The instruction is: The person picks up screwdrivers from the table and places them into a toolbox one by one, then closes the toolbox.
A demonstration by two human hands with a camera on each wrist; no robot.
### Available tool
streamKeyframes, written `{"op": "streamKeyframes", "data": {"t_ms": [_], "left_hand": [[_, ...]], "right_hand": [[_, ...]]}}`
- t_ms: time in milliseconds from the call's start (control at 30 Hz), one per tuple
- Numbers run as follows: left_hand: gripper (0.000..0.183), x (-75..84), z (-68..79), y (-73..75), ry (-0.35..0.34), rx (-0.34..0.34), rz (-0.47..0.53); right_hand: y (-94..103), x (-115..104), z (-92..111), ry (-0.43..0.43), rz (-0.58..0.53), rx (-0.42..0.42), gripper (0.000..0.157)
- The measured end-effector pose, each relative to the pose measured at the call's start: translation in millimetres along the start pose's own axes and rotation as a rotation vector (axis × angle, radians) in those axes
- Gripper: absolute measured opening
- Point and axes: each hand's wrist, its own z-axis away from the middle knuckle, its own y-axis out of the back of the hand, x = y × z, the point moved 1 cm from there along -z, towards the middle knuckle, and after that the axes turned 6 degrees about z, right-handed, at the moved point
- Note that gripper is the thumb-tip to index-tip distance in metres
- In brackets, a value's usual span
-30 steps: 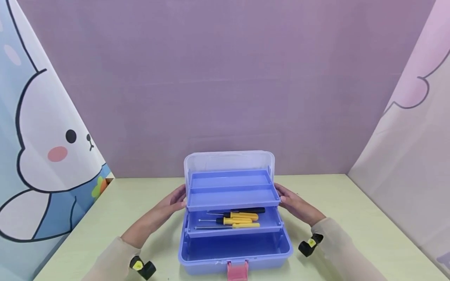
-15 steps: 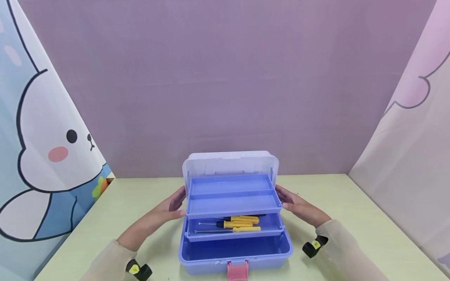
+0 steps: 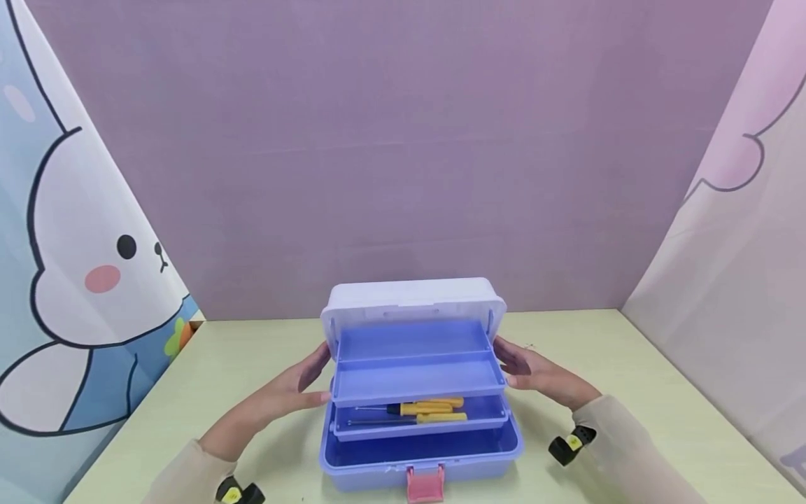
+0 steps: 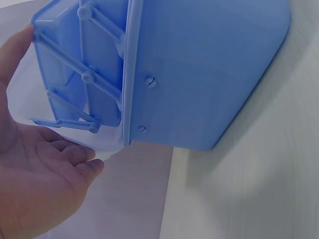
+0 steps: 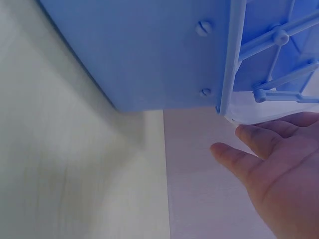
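A blue-purple toolbox (image 3: 368, 478) stands in the head view with its stepped trays fanned out. Its clear lid (image 3: 412, 295) tilts forward over the upper tray (image 3: 418, 376). Yellow-handled screwdrivers (image 3: 443, 418) lie in the middle tray (image 3: 491, 414), partly covered by the upper one. My left hand (image 3: 277, 400) is at the left side; in the left wrist view its thumb (image 4: 15, 50) touches a tray corner and its fingers extend along the lid. On the other side, my right hand (image 3: 544, 374) has its fingertips (image 5: 249, 132) at the lid's edge.
A pink latch (image 3: 425, 484) hangs at the box's front. The pale table (image 3: 585, 357) ends at a purple backdrop (image 3: 403, 154). Printed curtains flank it, a rabbit curtain (image 3: 94, 231) on the left and a pink-and-white curtain (image 3: 743, 273) on the right.
The lid has swung forward and the trays have folded down a little, covering more of the screwdrivers. Both hands have stayed at the sides, lowering slightly, with the wrists moving outward.
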Motion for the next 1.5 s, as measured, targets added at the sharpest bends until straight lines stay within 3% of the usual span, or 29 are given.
{"op": "streamKeyframes", "data": {"t_ms": [200,433,567,1033,1300,1500], "left_hand": [[0.086,-1.5,5.0,-0.8,-0.009,-0.021,0.0],[0.073,5.1,9.8,-2.2,0.027,-0.026,-0.019],[0.066,8.9,12.1,-2.3,0.078,-0.017,-0.011],[0.056,19.4,12.8,-6.4,0.052,0.009,0.022],[0.056,26.5,13.3,-8.1,0.063,-0.002,0.038],[0.06,34.0,13.9,-9.7,0.112,0.018,0.015]], "right_hand": [[-2.2,2,4,0.039,0.026,0.017,0.085],[-7.1,-10,8,0.196,0.089,0.03,0.075],[-9.5,-19,8,0.157,0.072,0.042,0.072],[-13.7,-31,13,0.014,0.065,0.111,0.062],[-7.7,-28,15,0.089,0.015,0.024,0.042],[-3.6,-22,15,0.02,0.074,0.002,0.052]]}}
